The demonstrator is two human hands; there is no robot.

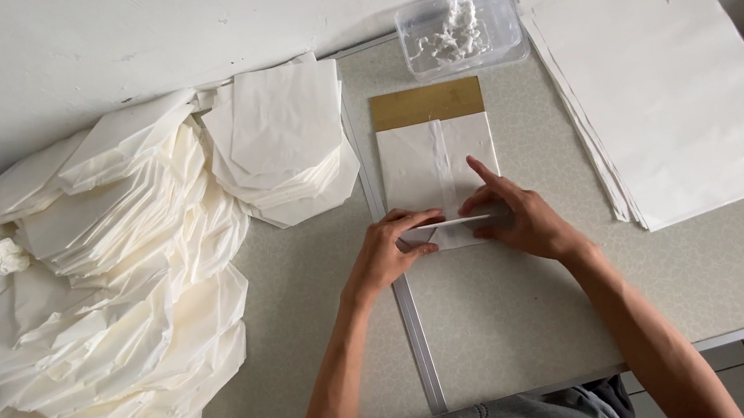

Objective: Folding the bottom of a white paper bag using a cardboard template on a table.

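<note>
A white paper sheet [437, 165] is wrapped around a brown cardboard template [426, 104] lying in the middle of the table [506, 317], with a seam running down its centre. My left hand [390, 249] and my right hand [518, 217] press on the near end of the paper, where a flap [464, 222] is turned up into a thin white edge between my fingers. The right index finger stretches forward over the paper.
A stack of large white sheets [678, 85] lies at the right. A clear plastic tub of white paste [460, 31] stands at the back. Folded white paper bags [284, 148] lie behind left, and a big heap of them [103, 318] fills the left side.
</note>
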